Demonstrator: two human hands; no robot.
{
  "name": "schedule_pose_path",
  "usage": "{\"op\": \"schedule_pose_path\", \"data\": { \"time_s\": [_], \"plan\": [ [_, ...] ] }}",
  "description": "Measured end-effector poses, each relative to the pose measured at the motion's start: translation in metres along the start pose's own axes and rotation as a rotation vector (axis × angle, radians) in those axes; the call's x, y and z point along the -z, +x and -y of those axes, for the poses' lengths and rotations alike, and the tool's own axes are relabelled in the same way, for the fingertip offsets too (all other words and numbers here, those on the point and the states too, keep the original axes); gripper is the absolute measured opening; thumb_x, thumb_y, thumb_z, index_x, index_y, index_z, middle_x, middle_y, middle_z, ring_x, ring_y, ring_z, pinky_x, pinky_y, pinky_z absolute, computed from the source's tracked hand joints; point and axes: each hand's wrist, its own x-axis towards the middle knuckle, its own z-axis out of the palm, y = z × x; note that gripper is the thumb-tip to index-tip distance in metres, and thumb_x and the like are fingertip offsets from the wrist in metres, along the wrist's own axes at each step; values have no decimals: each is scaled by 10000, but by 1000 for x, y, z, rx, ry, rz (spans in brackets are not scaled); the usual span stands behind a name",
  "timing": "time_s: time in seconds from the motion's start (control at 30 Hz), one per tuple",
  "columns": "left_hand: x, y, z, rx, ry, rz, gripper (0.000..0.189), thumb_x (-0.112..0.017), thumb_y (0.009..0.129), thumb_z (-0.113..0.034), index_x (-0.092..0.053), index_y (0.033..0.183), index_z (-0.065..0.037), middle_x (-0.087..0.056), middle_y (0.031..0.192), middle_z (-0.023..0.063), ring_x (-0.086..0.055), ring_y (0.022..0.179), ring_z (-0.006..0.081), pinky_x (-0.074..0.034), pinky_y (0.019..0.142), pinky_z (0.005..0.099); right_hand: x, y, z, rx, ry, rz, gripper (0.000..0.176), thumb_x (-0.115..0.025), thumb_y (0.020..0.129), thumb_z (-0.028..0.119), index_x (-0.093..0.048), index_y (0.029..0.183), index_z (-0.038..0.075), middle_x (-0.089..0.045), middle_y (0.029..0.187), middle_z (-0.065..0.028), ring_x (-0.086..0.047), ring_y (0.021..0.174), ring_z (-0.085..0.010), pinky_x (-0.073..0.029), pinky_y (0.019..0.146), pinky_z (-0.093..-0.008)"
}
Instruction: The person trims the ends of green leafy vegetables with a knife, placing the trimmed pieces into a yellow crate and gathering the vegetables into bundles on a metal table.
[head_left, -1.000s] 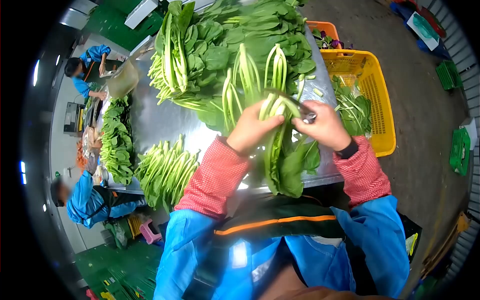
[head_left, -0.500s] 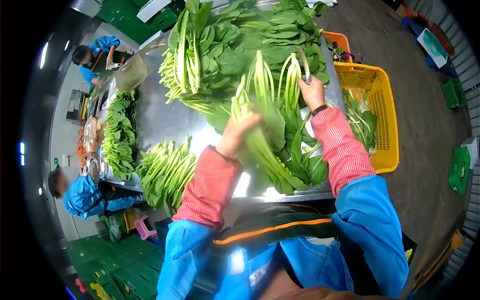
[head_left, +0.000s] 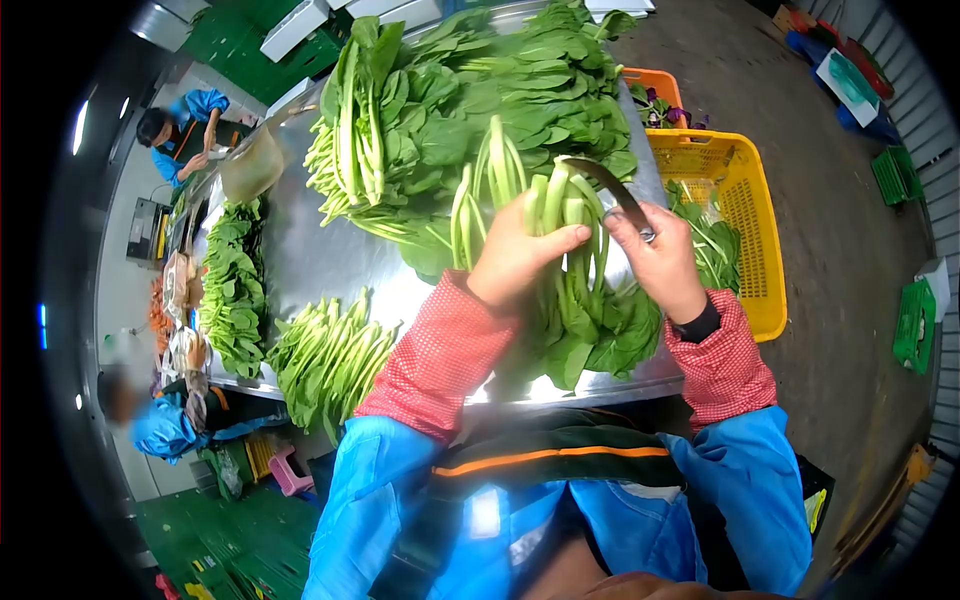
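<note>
My left hand point(head_left: 518, 250) is closed around a bunch of leafy greens point(head_left: 580, 290), its pale stalk ends up and its leaves hanging toward me. In my right hand point(head_left: 662, 255) is a knife with a curved dark blade point(head_left: 612, 188); the blade's tip lies at the top of the stalks. Just behind the bunch, more pale stems point(head_left: 498, 165) stand up. A large heap of greens point(head_left: 540, 90) covers the far part of the metal table point(head_left: 315, 245), and a stacked row of greens point(head_left: 330, 355) lies to the left of my left arm.
A yellow crate point(head_left: 745, 210) with greens inside stands at the table's right edge, an orange crate point(head_left: 655, 85) behind it. Another row of greens point(head_left: 235, 290) lies at the far left. Two people in blue point(head_left: 185, 130) work on that side. Green crates point(head_left: 230, 540) are stacked lower left.
My left hand has moved right with the greens, now held stalk ends up. My right hand has come lower and slightly right, and the knife blade now reaches across to the stalks.
</note>
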Motion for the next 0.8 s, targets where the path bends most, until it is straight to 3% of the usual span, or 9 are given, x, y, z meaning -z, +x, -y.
{"op": "schedule_pose_path", "data": {
  "time_s": [0.1,0.13,0.23,0.37,0.4,0.5,0.63,0.67,0.8],
  "plan": [
    [-2,2,0,126,28,78,418,-745,774,-69,-583,1159,-48,-629,1006,5,-602,877,111,-488,806,265,25,5,4,203,-341,-26,166,-690,822,149,-652,916,19,-644,837,-106,-636,670,-268,-497,598,-336],
    [-8,0,-4,178,-25,131,389,-750,773,-85,-575,1114,-20,-592,969,7,-552,881,98,-456,780,255,30,8,3,341,-432,-46,106,-687,800,125,-635,851,49,-625,806,-70,-636,667,-256,-496,570,-334],
    [-13,-2,-3,212,-23,272,409,-749,779,-103,-568,1136,-22,-588,970,1,-550,878,98,-456,769,248,39,15,-6,465,-665,47,84,-679,796,114,-614,807,62,-605,777,-64,-632,663,-262,-497,565,-338],
    [-10,-2,4,312,-36,219,523,-762,772,-184,-546,1221,-23,-616,1059,30,-568,953,125,-441,874,283,50,3,-64,280,-598,30,67,-653,816,98,-593,826,70,-594,771,-82,-620,653,-281,-489,559,-357],
    [-12,-4,6,323,-57,189,437,-758,767,-134,-580,1153,-30,-613,984,-3,-578,893,112,-461,818,259,49,-1,-66,248,-576,30,71,-649,820,100,-589,832,64,-596,775,-88,-621,668,-290,-489,575,-368],
    [-18,-5,15,309,-111,200,508,-763,758,-138,-543,1203,-36,-597,1007,-7,-561,922,108,-447,838,257,43,-3,-85,241,-543,-7,93,-638,835,120,-580,813,51,-613,801,-97,-623,688,-302,-491,595,-375],
    [-12,-15,-5,208,-86,266,578,-766,741,-124,-500,1246,-40,-581,1009,-15,-553,921,102,-437,855,254,58,-18,-130,4,-585,-42,182,-636,854,156,-634,981,25,-636,879,-164,-625,736,-331,-497,623,-363],
    [-14,-13,-8,212,-83,230,554,-772,742,-125,-515,1226,-43,-578,1003,-18,-555,921,97,-450,846,254,59,-21,-129,-156,-527,-22,299,-665,849,187,-632,1088,10,-655,857,-138,-647,749,-257,-500,646,-322],
    [-17,0,20,330,43,199,404,-759,789,-119,-605,1154,-43,-634,1005,5,-596,902,102,-479,831,254,45,-14,-45,-154,220,125,345,-701,847,195,-635,1124,1,-651,882,-32,-568,808,-96,-473,738,-253]
  ]
}}
